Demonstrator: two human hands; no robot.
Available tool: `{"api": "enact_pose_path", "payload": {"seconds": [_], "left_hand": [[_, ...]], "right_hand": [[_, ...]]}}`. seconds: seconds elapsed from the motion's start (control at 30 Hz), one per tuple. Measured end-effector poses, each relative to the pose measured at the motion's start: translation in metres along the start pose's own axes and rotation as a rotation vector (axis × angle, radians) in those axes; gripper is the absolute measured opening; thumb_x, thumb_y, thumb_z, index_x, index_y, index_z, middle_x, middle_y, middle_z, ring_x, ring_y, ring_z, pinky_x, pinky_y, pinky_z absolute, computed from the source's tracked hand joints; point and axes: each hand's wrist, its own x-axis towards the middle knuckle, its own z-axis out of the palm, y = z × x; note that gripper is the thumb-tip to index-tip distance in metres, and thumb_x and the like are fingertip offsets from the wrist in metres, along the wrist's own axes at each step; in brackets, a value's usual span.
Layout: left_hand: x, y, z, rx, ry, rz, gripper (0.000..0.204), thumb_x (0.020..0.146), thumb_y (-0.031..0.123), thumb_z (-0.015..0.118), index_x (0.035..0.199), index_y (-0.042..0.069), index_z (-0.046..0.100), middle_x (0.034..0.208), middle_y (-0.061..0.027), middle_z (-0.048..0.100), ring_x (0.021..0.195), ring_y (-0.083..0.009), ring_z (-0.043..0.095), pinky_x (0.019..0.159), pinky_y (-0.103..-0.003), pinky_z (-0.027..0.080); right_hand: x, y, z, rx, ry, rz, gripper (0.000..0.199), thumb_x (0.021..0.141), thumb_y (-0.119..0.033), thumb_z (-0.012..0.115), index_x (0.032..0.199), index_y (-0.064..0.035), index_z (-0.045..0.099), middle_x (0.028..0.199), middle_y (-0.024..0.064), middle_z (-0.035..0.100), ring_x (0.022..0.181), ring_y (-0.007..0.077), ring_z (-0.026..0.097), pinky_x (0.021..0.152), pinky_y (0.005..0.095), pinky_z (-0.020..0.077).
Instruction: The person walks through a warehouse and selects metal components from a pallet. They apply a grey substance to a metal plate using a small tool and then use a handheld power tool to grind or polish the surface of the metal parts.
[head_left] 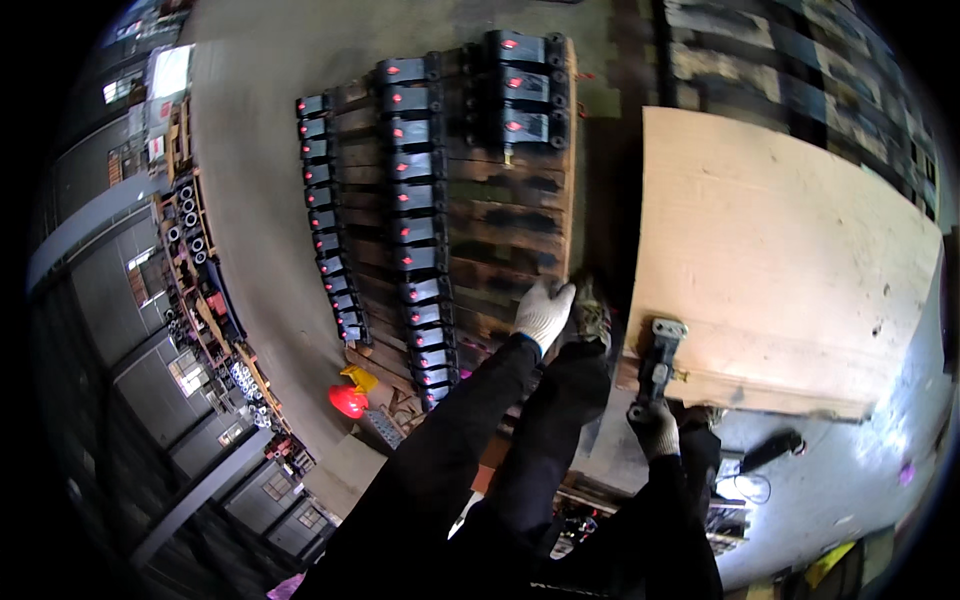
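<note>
Low in the middle, the right hand (656,424) grips a black metal part (657,358) on the plywood board (780,260). The left hand (543,310) rests open on the wooden pallet (520,215).

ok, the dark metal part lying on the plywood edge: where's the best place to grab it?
Probably the near end. The metal part lies lengthwise across the plywood sheet's front edge, its lower end overhanging toward the person, where the right hand already grips it. Come from the near side, below the edge; the far end, with its pale plate, lies flat on the board.
</note>
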Motion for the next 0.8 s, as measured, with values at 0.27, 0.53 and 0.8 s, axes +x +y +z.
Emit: {"api": "enact_pose_path", "payload": {"seconds": [0.27,0.53,0.8], "left_hand": [[0.137,0.066,-0.071,0.125,0.367,-0.033,0.087,0.084,0.041,0.073,0.148,0.001,0.031,0.130,-0.0321,0.057,0.120,-0.0456,0.057,0.099,-0.048,0.048],[0.226,0.049,-0.079,0.004,0.137,0.018,0.053,0.092,0.035,0.063,0.131,-0.001,0.053,0.121,-0.0312,0.063,0.116,-0.0464,0.059,0.096,-0.050,0.048],[0.199,0.019,-0.089,-0.547,-0.073,-0.040,0.025,0.101,0.029,0.057,0.109,0.006,0.059,0.077,0.0006,0.055,0.064,-0.0105,0.054,0.057,-0.027,0.046]], "right_hand": [[-0.018,-0.031,0.052,-0.546,0.575,-0.660,0.076,0.093,-0.015,0.065,0.157,-0.0124,0.025,0.147,0.0173,0.043,0.127,0.0309,0.051,0.097,0.0400,0.0513],[-0.035,-0.045,0.181,-0.826,0.496,-0.727,0.072,0.092,-0.008,0.063,0.156,-0.0136,0.031,0.149,0.0209,0.044,0.135,0.0303,0.045,0.113,0.0414,0.0336],[-0.027,-0.038,0.176,-0.874,0.316,-0.643,0.067,0.095,-0.010,0.061,0.155,-0.0120,0.032,0.141,0.0223,0.050,0.130,0.0298,0.049,0.110,0.0405,0.0382]]}}
